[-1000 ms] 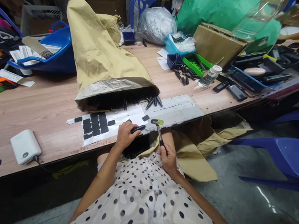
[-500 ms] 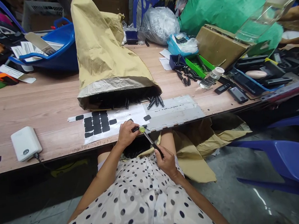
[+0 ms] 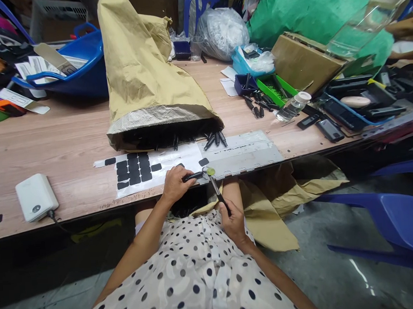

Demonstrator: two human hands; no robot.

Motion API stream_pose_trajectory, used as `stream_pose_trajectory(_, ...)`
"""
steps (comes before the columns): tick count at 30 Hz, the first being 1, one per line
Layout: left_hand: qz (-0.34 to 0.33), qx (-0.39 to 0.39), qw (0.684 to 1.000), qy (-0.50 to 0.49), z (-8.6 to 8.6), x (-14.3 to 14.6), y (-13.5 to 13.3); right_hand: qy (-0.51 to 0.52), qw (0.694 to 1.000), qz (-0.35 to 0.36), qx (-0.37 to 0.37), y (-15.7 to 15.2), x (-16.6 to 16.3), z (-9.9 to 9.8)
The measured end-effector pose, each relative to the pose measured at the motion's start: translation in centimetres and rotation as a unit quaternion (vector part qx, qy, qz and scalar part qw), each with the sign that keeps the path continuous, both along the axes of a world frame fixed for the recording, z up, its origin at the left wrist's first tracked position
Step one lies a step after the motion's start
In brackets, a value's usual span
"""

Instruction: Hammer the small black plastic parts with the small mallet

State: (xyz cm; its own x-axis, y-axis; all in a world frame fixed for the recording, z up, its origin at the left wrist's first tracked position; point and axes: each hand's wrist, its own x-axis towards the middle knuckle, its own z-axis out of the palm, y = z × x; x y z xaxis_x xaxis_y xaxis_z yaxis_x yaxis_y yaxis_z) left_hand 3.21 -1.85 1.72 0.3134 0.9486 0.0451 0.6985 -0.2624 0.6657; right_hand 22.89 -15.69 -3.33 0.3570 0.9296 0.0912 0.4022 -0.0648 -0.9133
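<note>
My left hand (image 3: 175,184) is closed round a small black pen-shaped part (image 3: 193,176), held flat at the near edge of the wooden table (image 3: 70,134). My right hand (image 3: 233,220) grips the dark handle of a small hammer (image 3: 215,191). Its yellow-green head (image 3: 210,171) sits just right of the part's tip, over a grey plate (image 3: 243,155). A white sheet with several black pads (image 3: 134,170) lies left of my left hand.
A big tan paper sack (image 3: 147,74) lies open toward me with black parts (image 3: 214,139) spilling out. A white box with a cable (image 3: 36,197) sits at the left. Trays, a bottle (image 3: 290,106) and black devices crowd the right. Blue chairs (image 3: 393,214) stand right of me.
The hammer head swung left down onto the part's tip half a second ago, then came back up to the right. My left hand stayed in place.
</note>
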Motion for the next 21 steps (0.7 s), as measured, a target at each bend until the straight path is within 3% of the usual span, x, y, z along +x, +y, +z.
stream_pose_trajectory(10,-0.002,0.024,1.000,0.007,-0.5,-0.2,-0.3,0.192,0.973,-0.072,-0.104,1.2,-0.3,0.8)
stream_pose_trajectory(17,-0.020,0.053,0.998,0.009,-0.3,-0.6,-0.6,0.206,0.970,-0.070,-0.108,1.7,-0.2,1.0)
stream_pose_trajectory(21,-0.070,0.089,0.994,-0.007,-0.1,-1.2,-2.9,0.211,0.969,-0.073,-0.109,1.8,-0.2,1.0)
